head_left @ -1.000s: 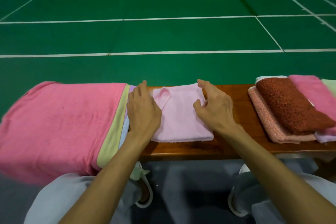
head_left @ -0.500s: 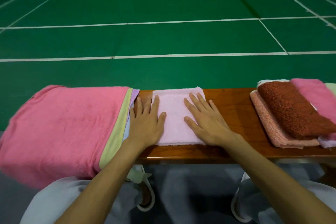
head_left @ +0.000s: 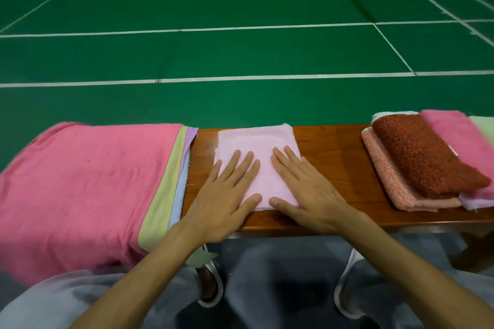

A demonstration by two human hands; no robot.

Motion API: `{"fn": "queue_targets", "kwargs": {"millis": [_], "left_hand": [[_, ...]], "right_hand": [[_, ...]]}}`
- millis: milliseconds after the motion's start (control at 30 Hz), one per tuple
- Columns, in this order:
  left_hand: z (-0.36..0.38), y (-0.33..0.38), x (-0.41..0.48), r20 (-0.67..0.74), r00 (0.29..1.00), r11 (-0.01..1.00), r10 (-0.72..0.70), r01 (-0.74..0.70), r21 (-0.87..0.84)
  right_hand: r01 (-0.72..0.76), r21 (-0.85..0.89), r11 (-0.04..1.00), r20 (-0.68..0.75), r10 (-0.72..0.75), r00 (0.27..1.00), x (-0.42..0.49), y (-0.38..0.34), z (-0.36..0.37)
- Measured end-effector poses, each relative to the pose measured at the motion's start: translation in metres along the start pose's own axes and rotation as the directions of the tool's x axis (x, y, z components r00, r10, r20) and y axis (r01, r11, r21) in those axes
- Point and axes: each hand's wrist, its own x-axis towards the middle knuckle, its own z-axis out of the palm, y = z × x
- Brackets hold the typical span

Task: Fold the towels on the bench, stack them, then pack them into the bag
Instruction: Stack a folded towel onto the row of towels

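Observation:
A small light pink towel (head_left: 256, 141), folded into a rectangle, lies flat in the middle of the wooden bench (head_left: 328, 165). My left hand (head_left: 224, 197) presses on its near left part with straight fingers. My right hand (head_left: 304, 189) presses flat on its near right part. To the left, a large pink towel (head_left: 88, 184) drapes over the bench on top of yellow, purple and blue layers (head_left: 171, 187). At the right lies a pile of folded towels: a dark red one (head_left: 422, 157) over a salmon one (head_left: 387, 176), and a pink one (head_left: 462, 139) beside them.
Beyond the bench stretches a green court floor (head_left: 240, 53) with white lines. My knees in grey trousers (head_left: 267, 283) and white shoes are below the bench's near edge. Bare wood shows between the pink towel and the right pile.
Both hands went from folding the light pink towel's far part to lying flat on it, then slid toward me along it. The view shifted slightly.

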Motion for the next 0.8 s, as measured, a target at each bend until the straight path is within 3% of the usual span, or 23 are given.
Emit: {"fn": "queue_targets", "kwargs": {"millis": [233,400,533,667,800], "left_hand": [[-0.001,0.002,-0.006,-0.031,0.999,0.998,0.026,-0.028,-0.048],[0.005,-0.004,-0.028,-0.03,0.99,0.99,0.139,-0.139,0.007],[0.011,-0.012,-0.045,-0.157,0.976,0.978,0.15,-0.169,-0.121],[0.005,-0.011,-0.052,-0.261,0.956,0.951,0.131,-0.195,-0.239],[-0.016,-0.011,-0.049,-0.287,0.958,0.892,-0.023,-0.109,-0.438]], "right_hand": [[0.057,-0.052,0.997,0.003,-0.057,0.998,-0.007,0.001,-0.003],[0.159,-0.132,0.978,-0.033,-0.165,0.986,-0.028,0.003,-0.001],[0.145,-0.186,0.972,-0.037,-0.154,0.987,-0.043,0.009,0.009],[0.169,0.066,0.983,-0.074,-0.164,0.984,-0.057,0.015,0.0],[0.163,0.367,0.916,-0.13,-0.123,0.984,-0.051,0.019,-0.025]]}}
